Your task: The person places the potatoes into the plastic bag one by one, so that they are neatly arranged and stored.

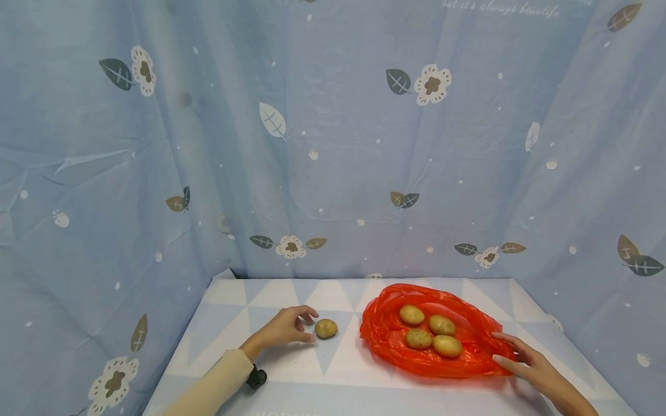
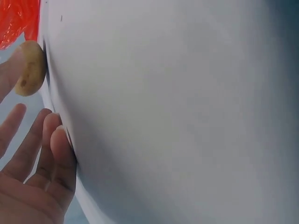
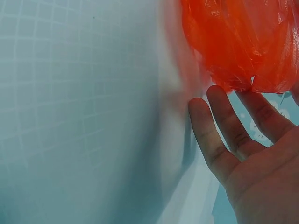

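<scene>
A single potato (image 1: pixel 326 329) lies on the table left of the red plastic bag (image 1: pixel 374 352). Just left of that potato, my left hand (image 1: pixel 283 328) has its fingers and thumb spread, holding nothing. In the left wrist view the potato (image 2: pixel 33 70) shows beyond the thumb; whether they touch I cannot tell. Several potatoes (image 1: pixel 441 325) sit together on the spread-out bag. My right hand (image 1: pixel 533 365) is at the bag's right edge, with loosely extended fingers. The right wrist view shows fingertips against or very near the crumpled red plastic (image 3: pixel 233 46).
The table (image 1: pixel 343 398) wears a cover with blue and white triangles. A blue patterned curtain (image 1: pixel 343 173) hangs behind it and along both sides. A small black object (image 1: pixel 256 378) is at the left wrist.
</scene>
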{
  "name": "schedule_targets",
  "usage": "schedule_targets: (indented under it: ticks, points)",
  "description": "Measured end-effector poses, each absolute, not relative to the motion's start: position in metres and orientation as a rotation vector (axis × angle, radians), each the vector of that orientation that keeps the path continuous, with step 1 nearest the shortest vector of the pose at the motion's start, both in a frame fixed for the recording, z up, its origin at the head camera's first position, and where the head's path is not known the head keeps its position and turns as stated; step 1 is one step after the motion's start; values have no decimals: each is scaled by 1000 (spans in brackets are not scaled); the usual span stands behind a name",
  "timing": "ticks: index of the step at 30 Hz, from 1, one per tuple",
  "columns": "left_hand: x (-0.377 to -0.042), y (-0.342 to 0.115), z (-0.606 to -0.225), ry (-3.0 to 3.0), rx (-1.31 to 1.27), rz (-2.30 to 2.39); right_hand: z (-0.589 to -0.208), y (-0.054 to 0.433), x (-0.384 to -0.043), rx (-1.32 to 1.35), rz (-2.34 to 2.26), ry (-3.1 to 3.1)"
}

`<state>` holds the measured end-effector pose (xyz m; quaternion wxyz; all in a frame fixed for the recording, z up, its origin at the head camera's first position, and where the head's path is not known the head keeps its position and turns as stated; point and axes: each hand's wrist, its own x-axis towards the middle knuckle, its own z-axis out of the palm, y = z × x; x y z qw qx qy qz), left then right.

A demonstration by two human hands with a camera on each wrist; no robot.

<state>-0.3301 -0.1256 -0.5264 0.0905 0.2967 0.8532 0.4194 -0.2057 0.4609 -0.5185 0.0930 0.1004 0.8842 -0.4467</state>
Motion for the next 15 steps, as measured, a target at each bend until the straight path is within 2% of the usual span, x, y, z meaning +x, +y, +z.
schedule_targets:
  ticks: [15]
  points:
    - [-332, -112, -522, 2551, 882, 1211, -515, 456, -207, 330, -1318, 2612]
